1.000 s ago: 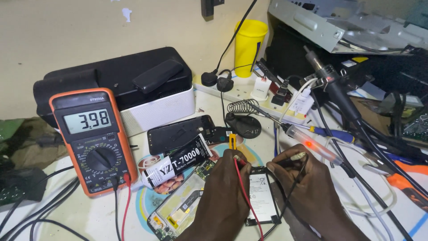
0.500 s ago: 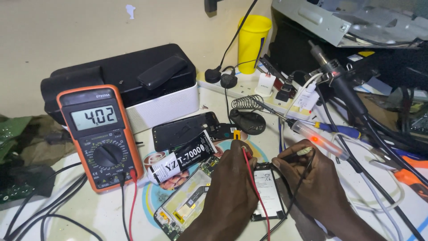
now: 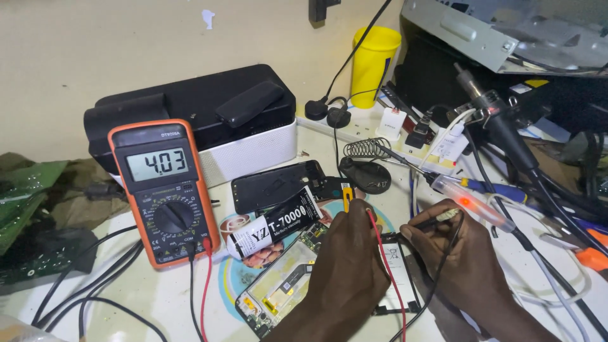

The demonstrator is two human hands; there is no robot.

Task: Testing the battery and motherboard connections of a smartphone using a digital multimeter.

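Head view: a flat phone battery point(image 3: 398, 269) is lying on the surface point(image 3: 158, 304), low and right of centre, between two hands. The left hand point(image 3: 347, 266) is closing its fingers on a red probe point(image 3: 345, 196) with a yellow tip, pointing toward 12 o'clock. The right hand point(image 3: 459, 253) is pinching a black probe point(image 3: 437, 218) at the battery's upper right corner. At 8 o'clock an opened phone point(image 3: 278, 291) is lying beside the left hand. At 9 o'clock an orange multimeter point(image 3: 163, 193) is standing tilted, red and black leads plugged in.
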